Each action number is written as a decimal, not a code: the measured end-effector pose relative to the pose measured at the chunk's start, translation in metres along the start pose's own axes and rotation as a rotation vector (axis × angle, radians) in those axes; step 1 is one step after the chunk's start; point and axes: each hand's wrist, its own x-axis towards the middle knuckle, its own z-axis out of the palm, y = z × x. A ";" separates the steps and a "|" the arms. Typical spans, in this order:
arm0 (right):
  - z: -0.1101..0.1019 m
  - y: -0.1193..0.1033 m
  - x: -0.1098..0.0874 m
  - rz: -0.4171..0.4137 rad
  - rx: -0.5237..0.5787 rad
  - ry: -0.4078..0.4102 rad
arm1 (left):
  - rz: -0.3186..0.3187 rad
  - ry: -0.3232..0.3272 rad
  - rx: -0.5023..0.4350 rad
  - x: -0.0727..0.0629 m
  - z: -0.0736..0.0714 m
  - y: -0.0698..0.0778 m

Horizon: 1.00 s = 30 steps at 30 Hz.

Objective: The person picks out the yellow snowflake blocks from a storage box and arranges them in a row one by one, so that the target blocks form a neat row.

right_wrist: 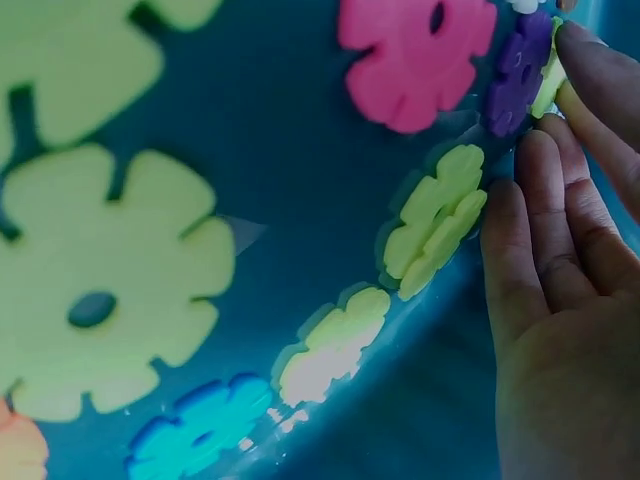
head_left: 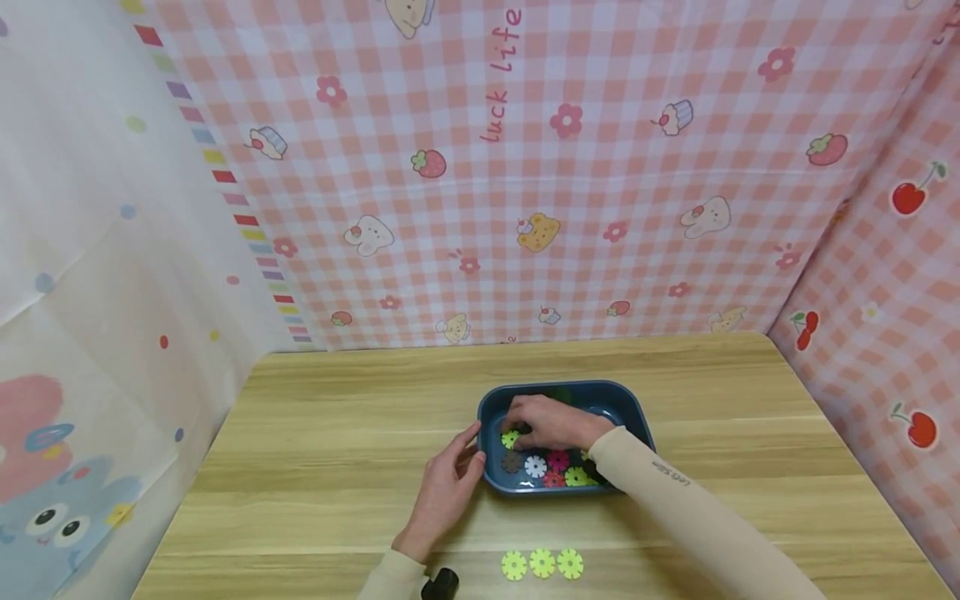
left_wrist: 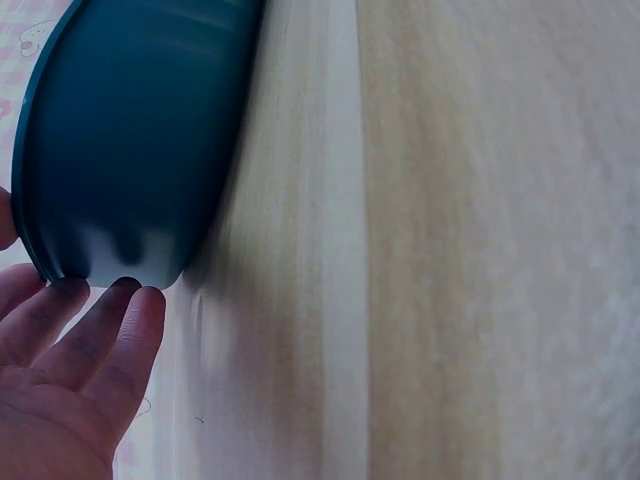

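A dark blue plastic basin [head_left: 566, 492] stands on the table with several flower-shaped plastic discs inside. My right hand [head_left: 555, 421] reaches in at the left end, and its thumb and forefinger pinch a yellow-green disc [right_wrist: 549, 70]. Next to that disc is a purple disc [right_wrist: 520, 75]. A white disc [head_left: 536, 466], a grey disc [head_left: 512, 462] and a pink disc [head_left: 557, 460] lie nearby in the basin. My left hand [head_left: 444, 492] touches the basin's left outer wall with extended fingers [left_wrist: 140, 330].
Three yellow-green discs, the middle disc [head_left: 542, 563] among them, lie in a row in front of the basin. The wooden table [head_left: 337, 433] meets a pink checked cloth [head_left: 525, 192] at its back edge. More cloth hangs at both sides.
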 end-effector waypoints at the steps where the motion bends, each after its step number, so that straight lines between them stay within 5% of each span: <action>1: 0.000 0.001 0.000 -0.001 0.003 0.000 | -0.001 0.001 -0.003 0.000 0.000 0.000; 30: -0.001 -0.003 -0.003 0.043 0.005 0.011 | 0.019 0.007 0.002 -0.001 0.000 0.001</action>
